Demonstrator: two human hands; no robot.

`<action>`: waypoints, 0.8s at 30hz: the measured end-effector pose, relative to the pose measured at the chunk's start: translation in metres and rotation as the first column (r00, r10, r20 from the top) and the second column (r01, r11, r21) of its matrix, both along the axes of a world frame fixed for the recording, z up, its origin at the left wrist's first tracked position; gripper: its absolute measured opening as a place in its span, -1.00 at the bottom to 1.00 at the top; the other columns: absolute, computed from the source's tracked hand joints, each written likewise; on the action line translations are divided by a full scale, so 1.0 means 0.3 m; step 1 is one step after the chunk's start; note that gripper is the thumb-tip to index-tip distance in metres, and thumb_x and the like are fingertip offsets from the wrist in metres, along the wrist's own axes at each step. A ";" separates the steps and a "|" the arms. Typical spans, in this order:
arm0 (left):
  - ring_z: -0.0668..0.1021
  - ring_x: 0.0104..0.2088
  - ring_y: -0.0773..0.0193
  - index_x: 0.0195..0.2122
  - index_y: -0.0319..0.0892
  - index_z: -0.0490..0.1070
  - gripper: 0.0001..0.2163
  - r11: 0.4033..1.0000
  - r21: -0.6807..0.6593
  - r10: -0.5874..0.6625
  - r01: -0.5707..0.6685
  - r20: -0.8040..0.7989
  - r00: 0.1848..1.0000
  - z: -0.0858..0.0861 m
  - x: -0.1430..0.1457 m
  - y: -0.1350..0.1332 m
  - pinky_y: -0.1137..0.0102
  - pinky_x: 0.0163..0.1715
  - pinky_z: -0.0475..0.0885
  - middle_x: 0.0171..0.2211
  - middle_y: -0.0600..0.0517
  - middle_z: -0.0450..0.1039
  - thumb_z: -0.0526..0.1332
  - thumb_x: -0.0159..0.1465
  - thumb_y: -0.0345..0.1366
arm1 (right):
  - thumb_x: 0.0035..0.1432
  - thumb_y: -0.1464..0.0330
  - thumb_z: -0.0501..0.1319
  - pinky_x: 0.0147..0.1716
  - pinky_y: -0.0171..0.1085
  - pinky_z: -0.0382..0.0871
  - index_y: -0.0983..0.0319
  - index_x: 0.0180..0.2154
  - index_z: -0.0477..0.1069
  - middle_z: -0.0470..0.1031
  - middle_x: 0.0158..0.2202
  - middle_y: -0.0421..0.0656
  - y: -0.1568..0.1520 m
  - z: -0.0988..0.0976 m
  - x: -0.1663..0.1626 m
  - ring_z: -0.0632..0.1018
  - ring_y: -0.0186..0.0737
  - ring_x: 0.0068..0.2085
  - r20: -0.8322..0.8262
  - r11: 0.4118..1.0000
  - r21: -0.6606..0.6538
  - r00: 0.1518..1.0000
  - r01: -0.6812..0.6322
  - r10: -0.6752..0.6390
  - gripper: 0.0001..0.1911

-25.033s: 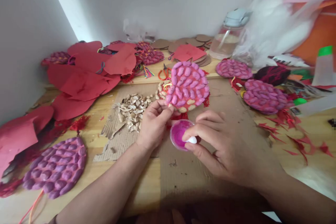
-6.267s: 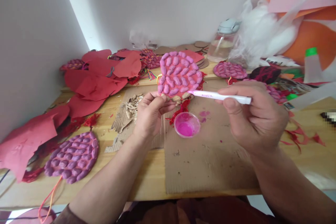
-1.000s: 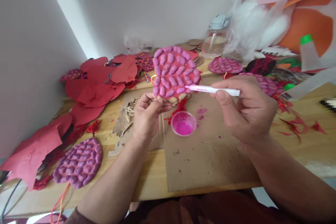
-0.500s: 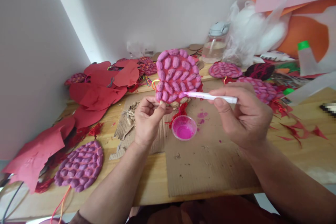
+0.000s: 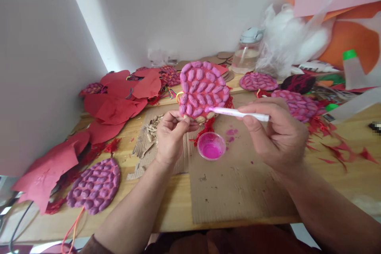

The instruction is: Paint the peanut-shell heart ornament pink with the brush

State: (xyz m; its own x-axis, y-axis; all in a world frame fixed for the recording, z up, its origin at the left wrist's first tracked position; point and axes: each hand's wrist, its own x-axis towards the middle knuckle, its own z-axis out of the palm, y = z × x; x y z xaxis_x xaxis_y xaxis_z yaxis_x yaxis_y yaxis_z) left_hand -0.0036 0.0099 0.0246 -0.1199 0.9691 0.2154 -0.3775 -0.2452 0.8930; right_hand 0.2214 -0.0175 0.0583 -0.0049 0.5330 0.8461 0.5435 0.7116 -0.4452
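My left hand (image 5: 172, 131) pinches the lower left edge of a red plaque (image 5: 205, 89), holding it tilted up above the cardboard. Rows of peanuts cover the plaque, most of them painted pink; a few at the bottom edge (image 5: 201, 120) are bare tan. A white pen (image 5: 241, 114) with a pink tip is gripped between the thumb and fingers of my right hand (image 5: 275, 135). Its tip touches a peanut near the plaque's lower right. Just below stands a small clear cup (image 5: 211, 146) of bright pink paint, with red tassel threads (image 5: 205, 131) hanging beside it.
Cardboard (image 5: 238, 190) with pink smears lies on the wooden table. Peanut shells (image 5: 151, 129) are at its left. Another purple peanut plaque (image 5: 93, 186) and red paper cutouts (image 5: 116, 103) lie further left. Behind are a lidded jar (image 5: 245, 57), more plaques (image 5: 258, 81) and plastic bags (image 5: 279, 43).
The whole view has shifted slightly, so things sit a little further right. The plaque is slightly lower in view; the pen tip stays on its lower right peanuts.
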 end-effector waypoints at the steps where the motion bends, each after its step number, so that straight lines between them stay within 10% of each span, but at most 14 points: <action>1: 0.65 -0.49 0.30 -0.32 -0.17 0.37 -0.73 1.000 0.000 0.002 -0.002 0.003 1.000 0.000 0.000 0.000 0.40 -0.40 0.64 -0.48 0.13 0.52 0.46 0.11 -0.27 | 0.20 0.46 0.32 -0.13 -0.03 0.42 0.09 -0.10 0.59 0.60 -0.25 -0.17 0.001 0.001 0.000 0.56 -0.11 -0.17 -0.011 1.000 0.010 1.000 0.023 -0.023 -0.76; 24: 0.65 -0.45 0.31 -0.32 -0.19 0.40 -0.73 0.998 0.058 0.042 -0.037 -0.097 0.994 -0.001 0.022 -0.015 0.39 -0.36 0.66 -0.42 0.07 0.55 0.47 0.14 -0.22 | 0.21 0.44 0.32 -0.12 -0.02 0.50 0.01 -0.05 0.57 0.62 -0.26 -0.17 -0.034 -0.005 -0.065 0.59 -0.07 -0.15 0.069 1.000 0.026 0.998 -0.002 0.000 -0.70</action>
